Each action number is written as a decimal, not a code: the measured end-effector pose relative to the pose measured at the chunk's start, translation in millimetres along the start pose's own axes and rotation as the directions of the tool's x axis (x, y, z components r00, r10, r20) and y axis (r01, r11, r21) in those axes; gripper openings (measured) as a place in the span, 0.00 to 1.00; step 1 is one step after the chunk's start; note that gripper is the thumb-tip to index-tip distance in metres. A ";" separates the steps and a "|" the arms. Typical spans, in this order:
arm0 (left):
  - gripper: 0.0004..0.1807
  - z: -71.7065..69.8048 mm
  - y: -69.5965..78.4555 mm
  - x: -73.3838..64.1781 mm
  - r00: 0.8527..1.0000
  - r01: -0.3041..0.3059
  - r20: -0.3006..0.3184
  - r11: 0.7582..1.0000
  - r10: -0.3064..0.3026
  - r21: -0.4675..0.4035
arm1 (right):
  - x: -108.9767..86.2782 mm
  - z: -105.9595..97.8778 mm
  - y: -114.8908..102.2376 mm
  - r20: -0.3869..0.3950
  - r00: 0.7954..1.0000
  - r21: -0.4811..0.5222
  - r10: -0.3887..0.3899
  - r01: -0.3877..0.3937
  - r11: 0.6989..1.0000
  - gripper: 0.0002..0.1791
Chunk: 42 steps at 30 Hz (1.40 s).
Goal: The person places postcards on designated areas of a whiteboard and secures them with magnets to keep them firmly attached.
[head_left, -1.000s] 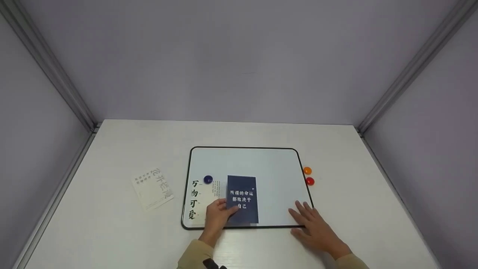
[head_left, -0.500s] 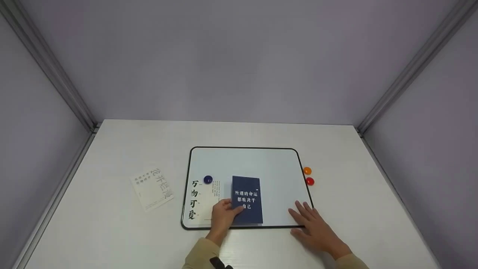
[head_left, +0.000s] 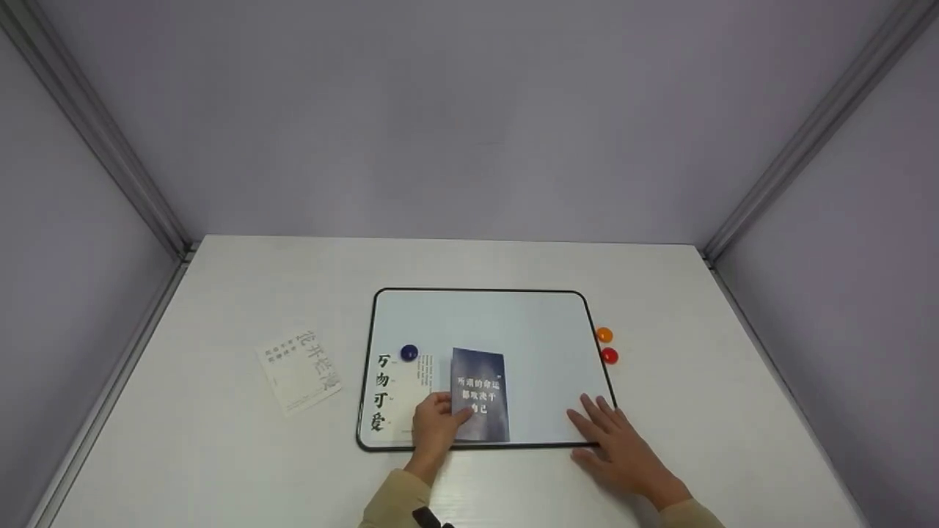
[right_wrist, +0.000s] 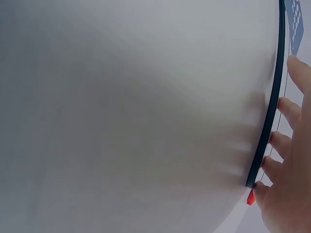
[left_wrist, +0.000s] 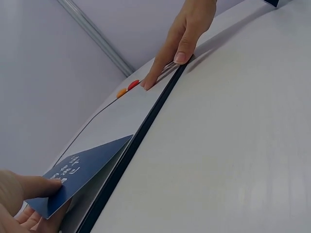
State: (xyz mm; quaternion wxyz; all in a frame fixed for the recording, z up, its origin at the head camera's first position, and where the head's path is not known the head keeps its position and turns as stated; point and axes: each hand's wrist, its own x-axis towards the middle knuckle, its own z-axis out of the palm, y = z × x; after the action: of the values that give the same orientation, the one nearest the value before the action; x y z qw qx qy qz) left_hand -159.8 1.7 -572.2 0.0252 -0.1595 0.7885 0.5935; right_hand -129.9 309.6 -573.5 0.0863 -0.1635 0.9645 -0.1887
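A dark blue card (head_left: 481,370) with white Chinese characters is pinched at its left edge by my left hand (head_left: 434,427), thumb on top. It is held over a black-framed whiteboard (head_left: 543,330); in the left wrist view, the card (left_wrist: 90,162) tilts, its near side lifted off the board. My right hand (head_left: 620,447) lies with fingers spread on the board's lower right corner. At the board's left side lies a cream card (head_left: 400,396) with black characters, partly behind my left hand. A dark blue round magnet (head_left: 408,353) sits on that card's top edge.
An orange magnet (head_left: 604,334) and a red magnet (head_left: 609,356) lie beside the board's right edge. On the white table (head_left: 183,440), left of the board, rests a pale card (head_left: 299,372) with grey writing. Grey walls (head_left: 469,132) enclose the back and sides.
My left hand shifted the blue card right, then slightly back left. The card now tilts and its face catches more light. My right hand has stayed in place.
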 end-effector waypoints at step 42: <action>0.19 4.8 1.1 -5.0 0.944 -0.210 -0.139 0.873 0.298 0.441 | -1.8 2.8 -1.8 -0.062 0.998 -0.010 -0.032 0.031 0.999 0.33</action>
State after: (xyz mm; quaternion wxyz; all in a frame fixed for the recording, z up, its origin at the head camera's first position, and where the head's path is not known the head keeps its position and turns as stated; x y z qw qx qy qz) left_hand -156.1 7.6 -571.4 -0.1002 -0.1044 0.9099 0.3887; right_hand -127.2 307.7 -575.2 0.0527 -0.1733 0.9648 -0.1905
